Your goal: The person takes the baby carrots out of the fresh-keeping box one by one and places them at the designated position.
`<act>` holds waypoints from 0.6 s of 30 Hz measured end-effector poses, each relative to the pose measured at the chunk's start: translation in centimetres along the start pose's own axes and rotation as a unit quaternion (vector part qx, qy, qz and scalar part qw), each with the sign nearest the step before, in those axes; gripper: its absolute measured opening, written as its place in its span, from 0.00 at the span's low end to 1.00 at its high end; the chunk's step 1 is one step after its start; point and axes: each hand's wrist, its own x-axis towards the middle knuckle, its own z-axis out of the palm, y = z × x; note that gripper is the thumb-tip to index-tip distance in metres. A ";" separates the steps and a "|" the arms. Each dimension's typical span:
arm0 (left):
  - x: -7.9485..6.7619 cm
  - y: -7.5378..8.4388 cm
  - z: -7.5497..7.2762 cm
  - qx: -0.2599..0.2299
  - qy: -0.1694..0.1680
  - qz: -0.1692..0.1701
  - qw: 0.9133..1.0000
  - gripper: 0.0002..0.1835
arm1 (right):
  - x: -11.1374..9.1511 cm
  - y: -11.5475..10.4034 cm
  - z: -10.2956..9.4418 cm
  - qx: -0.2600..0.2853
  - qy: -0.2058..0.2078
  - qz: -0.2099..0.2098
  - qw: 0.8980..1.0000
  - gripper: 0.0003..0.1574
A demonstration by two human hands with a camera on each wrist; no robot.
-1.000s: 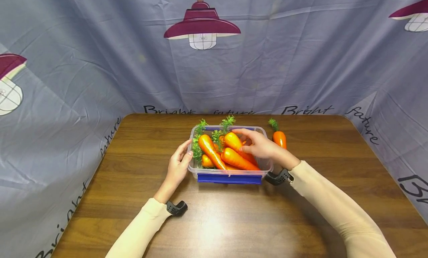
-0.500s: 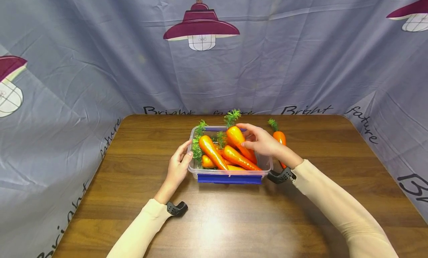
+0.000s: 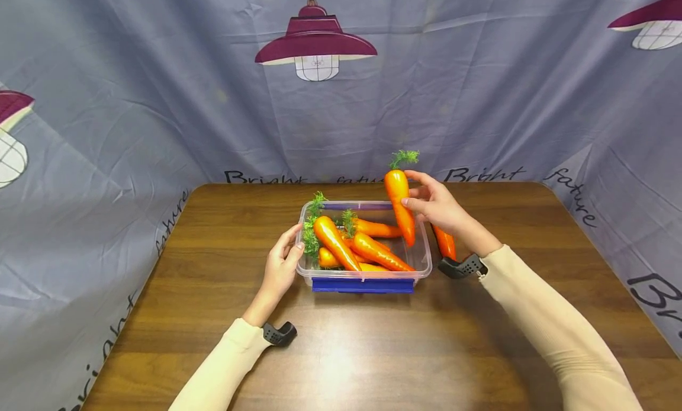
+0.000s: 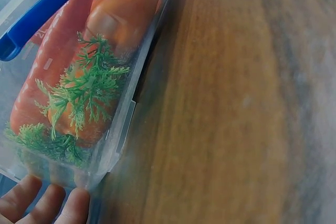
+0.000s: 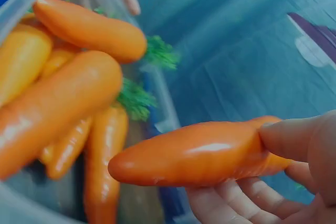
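My right hand (image 3: pixel 438 205) holds a toy carrot (image 3: pixel 401 201) with a green leafy top. Thumb and fingers pinch its side, and it hangs tip down over the right part of a clear plastic box (image 3: pixel 426 254). Several more toy carrots lie inside, one glossy carrot (image 3: pixel 337 243) slanting across the front left. In the right wrist view the held carrot (image 5: pixel 194 153) sits between thumb and fingers. At the box's left wall, my left hand (image 3: pixel 281 262) rests its fairly straight fingers and thumb on the rim; its fingertips (image 4: pixel 50 198) touch the outside in the left wrist view.
Right of the box, another toy carrot (image 3: pixel 444 243) lies on the wooden table (image 3: pixel 341 352), partly hidden behind my right hand. A blue clip flap (image 3: pixel 362 285) hangs along the box's front. Grey-blue cloth (image 3: pixel 341 127) with printed lamps hangs behind and around the table.
My right hand has lifted a carrot up out of the pile and moved right, turning it nearly upright. Beneath it, another carrot now shows in the box. The left hand stays at the rim.
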 end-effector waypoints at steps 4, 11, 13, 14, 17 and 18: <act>0.1 0.1 -0.1 0.001 0.004 0.000 1.000 0.24 | -0.3 -0.1 -1.9 0.026 0.017 0.029 0.999 0.45; 0.0 0.1 0.0 0.001 0.000 0.003 1.000 0.24 | -1.8 2.3 -5.6 0.060 0.046 0.060 0.995 0.48; 0.0 0.0 0.0 0.001 -0.001 0.004 1.000 0.24 | -2.2 3.2 -6.6 0.069 0.049 0.065 0.994 0.49; 0.0 0.0 0.0 0.001 0.000 0.005 1.000 0.24 | -2.5 3.7 -7.0 0.075 0.048 0.068 0.994 0.49; 0.0 0.0 0.0 -0.002 0.001 0.004 1.000 0.24 | -3.2 5.0 -8.3 0.072 0.049 0.081 0.993 0.51; 0.0 0.0 0.0 -0.003 0.002 0.004 1.000 0.24 | -3.4 5.4 -8.6 0.072 0.048 0.087 0.992 0.51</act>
